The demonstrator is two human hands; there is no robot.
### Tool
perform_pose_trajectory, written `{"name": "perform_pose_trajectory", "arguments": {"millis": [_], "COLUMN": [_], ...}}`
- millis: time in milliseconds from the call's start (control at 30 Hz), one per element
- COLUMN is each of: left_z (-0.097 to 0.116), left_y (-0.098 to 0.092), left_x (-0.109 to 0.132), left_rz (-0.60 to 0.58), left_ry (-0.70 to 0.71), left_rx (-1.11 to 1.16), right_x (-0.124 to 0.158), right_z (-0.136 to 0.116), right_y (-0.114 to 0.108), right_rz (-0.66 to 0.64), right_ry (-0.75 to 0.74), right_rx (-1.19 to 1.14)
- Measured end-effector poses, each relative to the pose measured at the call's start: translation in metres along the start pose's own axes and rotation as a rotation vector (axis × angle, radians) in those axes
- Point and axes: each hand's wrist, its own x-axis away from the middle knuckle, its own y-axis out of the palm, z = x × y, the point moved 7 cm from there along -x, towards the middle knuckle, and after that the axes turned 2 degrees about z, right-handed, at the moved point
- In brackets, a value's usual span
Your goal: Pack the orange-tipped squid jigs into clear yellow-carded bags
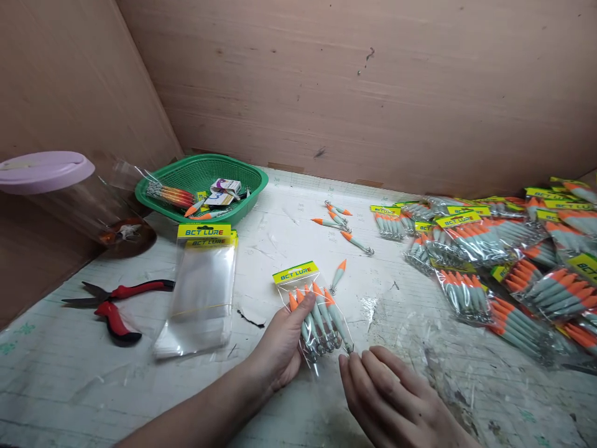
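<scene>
My left hand (289, 339) is closed around a clear plastic bag with a yellow BCT LURE header (295, 274), its thumb pressing on the front. Inside stand several fishing lures (321, 311) with orange tips up, pale grey bodies and metal hooks at the bottom. At the bag's lower right, my right hand (387, 386) pinches the hook end of the rightmost lure (339, 320); the fingers partly hide the hooks. Just beyond the bag lies a loose lure (339, 277), and farther back are several more, one of them nearest me (357, 242).
Filled lure packs (466, 236) are heaped along the right side. On the left are a stack of flat bags (200, 305), red-handled pliers (119, 295), a green basket (252, 186) holding lures and small boxes, and a clear container with a pink rim (51, 168). Wooden panels (326, 81) enclose the table.
</scene>
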Motion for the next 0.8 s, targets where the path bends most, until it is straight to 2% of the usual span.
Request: {"name": "perform_pose_trajectory", "arguments": {"millis": [167,333,467,600,800], "left_z": [0.001,0.000,-0.002,0.002,0.003], "left_y": [0.005,-0.001,-0.002,-0.002,0.000], "left_x": [0.000,-0.002,-0.003,-0.001,0.001], "left_rz": [-0.114,-0.041,-0.040,-0.023,-0.027], "left_ry": [0.011,0.054,0.060,0.117,0.109], "left_rx": [-0.045,-0.045,-0.061,-0.093,-0.025], "right_x": [-0.001,-0.002,-0.005,-0.010,-0.006], "right_z": [0.001,-0.005,-0.010,-0.009,0.009], "right_y": [0.001,0.003,0.005,0.005,-0.004], "right_rz": [-0.013,-0.082,-0.089,-0.088,-0.023], "right_ry": [-0.031,-0.143,-0.172,-0.141,0.044], "right_rx": [0.003,0.064,0.059,0.018,-0.138]}}
